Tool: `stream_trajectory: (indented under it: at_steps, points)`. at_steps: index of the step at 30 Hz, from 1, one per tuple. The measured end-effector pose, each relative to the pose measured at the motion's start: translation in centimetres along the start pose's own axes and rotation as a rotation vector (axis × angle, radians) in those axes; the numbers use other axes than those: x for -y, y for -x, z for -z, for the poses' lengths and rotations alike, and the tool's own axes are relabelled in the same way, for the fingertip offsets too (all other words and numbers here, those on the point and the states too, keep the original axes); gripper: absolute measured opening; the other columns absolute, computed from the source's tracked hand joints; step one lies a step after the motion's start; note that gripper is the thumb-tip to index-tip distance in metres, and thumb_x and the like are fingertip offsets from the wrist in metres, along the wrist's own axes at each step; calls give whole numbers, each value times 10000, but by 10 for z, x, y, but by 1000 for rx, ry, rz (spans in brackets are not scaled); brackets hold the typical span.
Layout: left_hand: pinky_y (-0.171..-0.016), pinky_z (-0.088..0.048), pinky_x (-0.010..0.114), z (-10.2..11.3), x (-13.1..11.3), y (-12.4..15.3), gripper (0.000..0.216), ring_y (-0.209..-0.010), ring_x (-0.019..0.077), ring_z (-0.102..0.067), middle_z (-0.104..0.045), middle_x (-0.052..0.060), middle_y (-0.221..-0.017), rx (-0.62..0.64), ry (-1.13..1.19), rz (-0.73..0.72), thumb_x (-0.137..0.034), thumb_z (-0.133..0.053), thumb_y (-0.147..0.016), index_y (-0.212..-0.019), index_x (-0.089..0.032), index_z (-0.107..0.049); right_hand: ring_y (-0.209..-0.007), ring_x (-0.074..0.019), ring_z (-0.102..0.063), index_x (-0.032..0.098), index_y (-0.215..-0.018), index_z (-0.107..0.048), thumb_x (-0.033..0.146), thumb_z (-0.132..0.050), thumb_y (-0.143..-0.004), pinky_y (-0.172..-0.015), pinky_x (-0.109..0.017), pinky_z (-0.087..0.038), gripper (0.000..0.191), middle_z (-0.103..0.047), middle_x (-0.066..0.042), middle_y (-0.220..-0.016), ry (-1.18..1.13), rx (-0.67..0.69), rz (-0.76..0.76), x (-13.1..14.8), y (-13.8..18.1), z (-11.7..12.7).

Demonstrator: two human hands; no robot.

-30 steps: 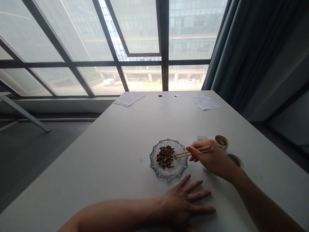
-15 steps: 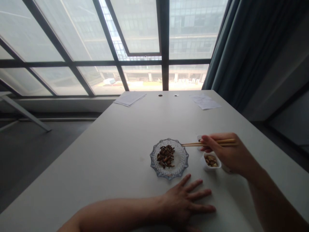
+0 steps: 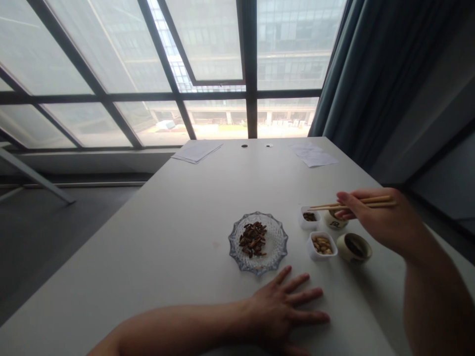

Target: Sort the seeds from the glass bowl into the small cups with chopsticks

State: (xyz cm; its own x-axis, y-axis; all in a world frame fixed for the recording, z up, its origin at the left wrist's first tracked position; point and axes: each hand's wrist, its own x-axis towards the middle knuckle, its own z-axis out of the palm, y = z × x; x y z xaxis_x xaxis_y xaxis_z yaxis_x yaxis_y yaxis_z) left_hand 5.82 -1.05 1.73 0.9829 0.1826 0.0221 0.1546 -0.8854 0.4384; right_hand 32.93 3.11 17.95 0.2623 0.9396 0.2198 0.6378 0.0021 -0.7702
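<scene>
A pair of wooden chopsticks (image 3: 349,203) is held in my right hand (image 3: 382,217), their tips pointing left over a small white tub (image 3: 309,223) of dark brown pieces. I see nothing between the tips. Just in front of it stands another white tub (image 3: 322,255) with tan, nut-like pieces. Left of these lies a scalloped glass plate (image 3: 275,242) bearing a heap of dark brown elongated pieces (image 3: 254,239). My left hand (image 3: 282,306) rests flat on the table, fingers spread, just in front of the plate, holding nothing.
Two small ceramic cups stand right of the tubs: the nearer cup (image 3: 354,248) has a dark interior, and the farther cup (image 3: 336,221) is partly behind my right hand. Paper sheets (image 3: 196,151) and more papers (image 3: 315,155) lie at the table's (image 3: 166,232) far end, by the windows.
My right hand has moved right with the chopsticks, whose tips have left the plate's rim for the tub of dark pieces. Both cups now show. My left hand stays put.
</scene>
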Motion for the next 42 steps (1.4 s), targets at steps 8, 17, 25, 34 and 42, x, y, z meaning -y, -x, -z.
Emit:
stream_trajectory:
  at_steps: [8, 17, 25, 34, 42]
  points:
    - [-1288, -99, 708, -3, 0, 0, 738, -1642, 370, -115, -202, 32, -1761, -22, -36, -10, -576, -534, -998, -1657, -333, -307, -738, -230, -787, 204, -875, -819, 564, -689, -961, -627, -271, -580, 392, -815, -64, -796, -180, 308, 146, 16, 14, -27]
    - [-1283, -150, 706, -6, 3, -1, 740, -1637, 382, -146, -195, 27, -1764, -34, -93, -18, -555, -550, -993, -1657, -339, -307, -658, -177, -700, 170, -811, -785, 486, -623, -1018, -633, -279, -501, 411, -769, -60, -731, -109, 589, 321, 16, 17, -76]
    - [-1282, -182, 694, -7, 3, -1, 726, -1634, 376, -168, -214, 29, -1760, -51, -125, -19, -566, -532, -1000, -1654, -338, -314, -639, -188, -733, 159, -733, -747, 489, -631, -1013, -582, -264, -499, 448, -765, -67, -683, -156, 574, 275, 12, 19, -89]
    - [-1281, -160, 704, -6, 3, 0, 729, -1638, 368, -143, -205, 19, -1760, -45, -115, -24, -571, -521, -1002, -1659, -349, -297, -746, -272, -805, 187, -877, -829, 588, -731, -922, -627, -313, -622, 415, -828, -96, -824, -230, 225, 73, 11, 12, -31]
    - [-1292, -122, 691, 0, 1, 0, 719, -1639, 366, -127, -220, 29, -1757, -8, -83, -7, -512, -547, -998, -1656, -341, -311, -721, -346, -805, 186, -846, -826, 578, -721, -926, -579, -378, -632, 414, -810, -161, -785, -53, 16, 15, -3, -4, 9]
